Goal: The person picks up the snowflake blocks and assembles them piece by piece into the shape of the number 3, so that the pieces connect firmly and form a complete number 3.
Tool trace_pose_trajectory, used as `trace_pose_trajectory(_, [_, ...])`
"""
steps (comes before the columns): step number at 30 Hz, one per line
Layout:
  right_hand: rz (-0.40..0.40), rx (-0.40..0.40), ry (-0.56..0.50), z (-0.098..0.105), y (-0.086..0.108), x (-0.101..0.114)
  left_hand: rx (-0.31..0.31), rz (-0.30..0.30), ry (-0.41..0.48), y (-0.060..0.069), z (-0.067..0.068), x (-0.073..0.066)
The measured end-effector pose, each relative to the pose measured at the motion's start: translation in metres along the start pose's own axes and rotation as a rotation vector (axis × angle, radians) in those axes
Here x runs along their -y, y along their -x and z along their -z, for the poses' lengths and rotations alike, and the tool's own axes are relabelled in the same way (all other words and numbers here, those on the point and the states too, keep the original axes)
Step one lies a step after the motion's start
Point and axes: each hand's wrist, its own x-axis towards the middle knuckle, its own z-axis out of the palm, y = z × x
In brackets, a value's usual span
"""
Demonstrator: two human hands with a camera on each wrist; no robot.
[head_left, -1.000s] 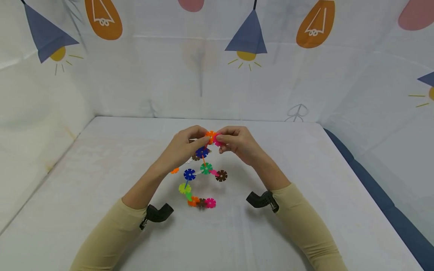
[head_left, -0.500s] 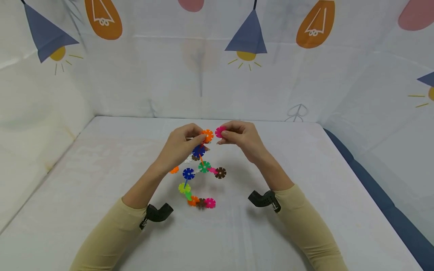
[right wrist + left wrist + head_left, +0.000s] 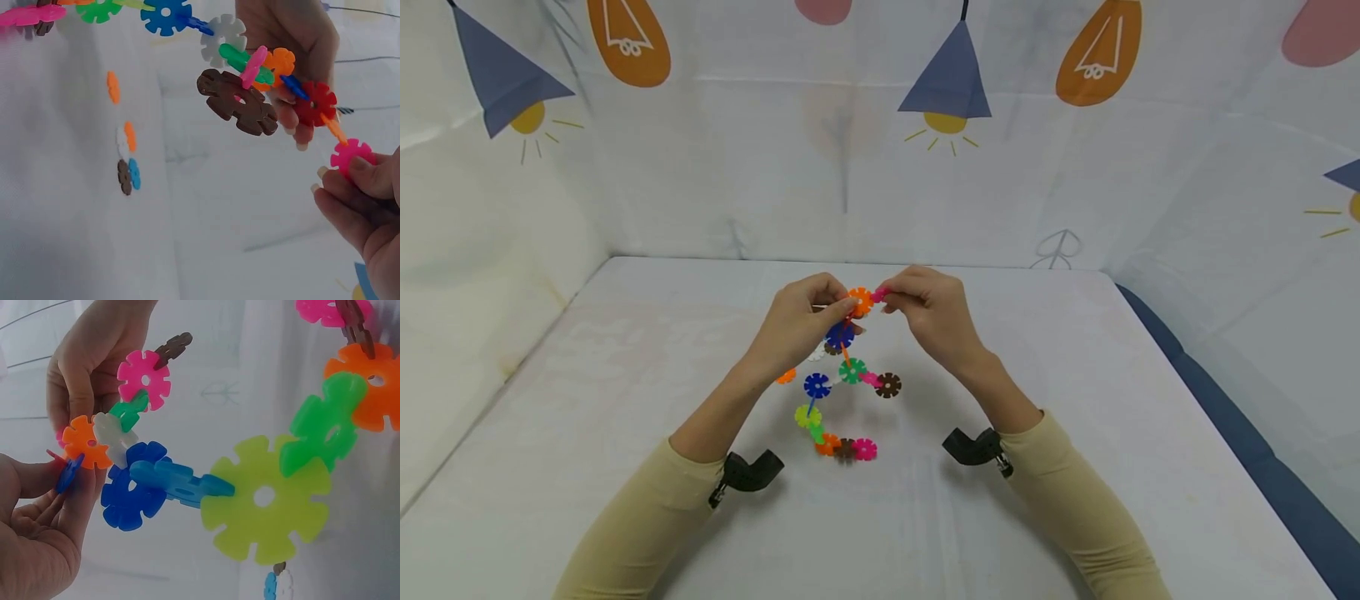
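Note:
A chain of colourful notched plastic snowflake discs hangs from my left hand (image 3: 793, 327), which grips its upper end by an orange disc (image 3: 861, 301). My right hand (image 3: 936, 321) pinches a pink disc (image 3: 880, 295), turned nearly edge-on and touching the orange one. In the right wrist view, the orange disc meets a red disc (image 3: 314, 104) near the left fingertips. Lower on the chain are a blue disc (image 3: 840, 335), a green disc (image 3: 852, 371) with a side branch ending in a brown disc (image 3: 888, 385), and a yellow disc (image 3: 265, 497). Fingers hide part of the join.
Several loose discs lie on the white table (image 3: 1037, 517), among them an orange disc (image 3: 113, 87) and a brown disc (image 3: 125, 177). My left hand partly hides them in the head view. A printed curtain (image 3: 775, 167) stands behind the table's far edge.
The pink disc was beside the orange disc, then drew apart to the right. Now it is turned edge-on and back against the orange disc. My left hand has shifted slightly up and left.

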Motion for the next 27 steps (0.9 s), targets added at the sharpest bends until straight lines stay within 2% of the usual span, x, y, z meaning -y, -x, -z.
trace_pose_trajectory(11, [0.154,-0.036,0.117,-0.002,0.002,0.001,-0.007,-0.011,0.034,-0.001,-0.003,0.002])
trace_pose_trajectory(19, [0.197,-0.047,0.15,-0.009,0.003,-0.001,-0.014,0.002,0.011,0.0,-0.004,0.0])
trace_pose_trajectory(27, [0.196,-0.049,0.15,-0.01,0.003,-0.002,-0.021,0.002,0.008,0.0,-0.004,-0.002])
